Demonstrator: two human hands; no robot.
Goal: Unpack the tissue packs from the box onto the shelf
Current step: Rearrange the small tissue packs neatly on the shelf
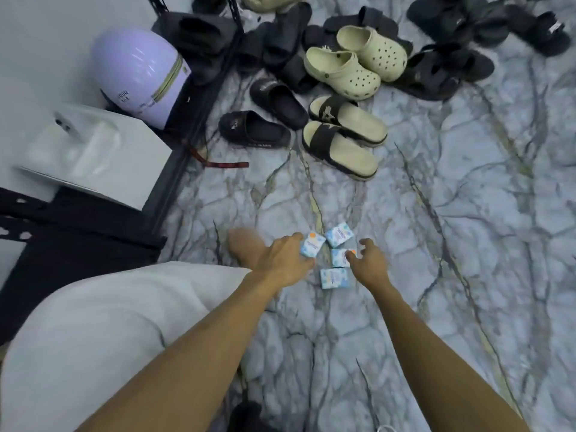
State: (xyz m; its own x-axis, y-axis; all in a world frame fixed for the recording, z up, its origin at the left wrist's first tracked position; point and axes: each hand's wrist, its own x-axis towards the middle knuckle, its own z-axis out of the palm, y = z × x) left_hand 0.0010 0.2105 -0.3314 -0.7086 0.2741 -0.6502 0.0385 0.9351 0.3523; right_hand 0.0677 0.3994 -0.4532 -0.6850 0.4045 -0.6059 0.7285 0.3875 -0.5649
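- Left hand (pixel 286 260) fingers curl round one tissue pack (pixel 311 248) on the floor (pixel 436 213)
- Right hand (pixel 367 263) pinches another pack (pixel 339 257); grip each squarely before lifting

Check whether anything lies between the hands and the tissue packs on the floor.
Nothing visible does. The left hand already touches one of the tissue packs, the right hand another; two more lie uncovered on the marble floor.

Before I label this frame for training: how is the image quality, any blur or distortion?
Head view: wide-angle bending at the edges; white box at left blurred and glary; tissue packs small, print unreadable; both hands slightly soft; lighting even, shadows faint.
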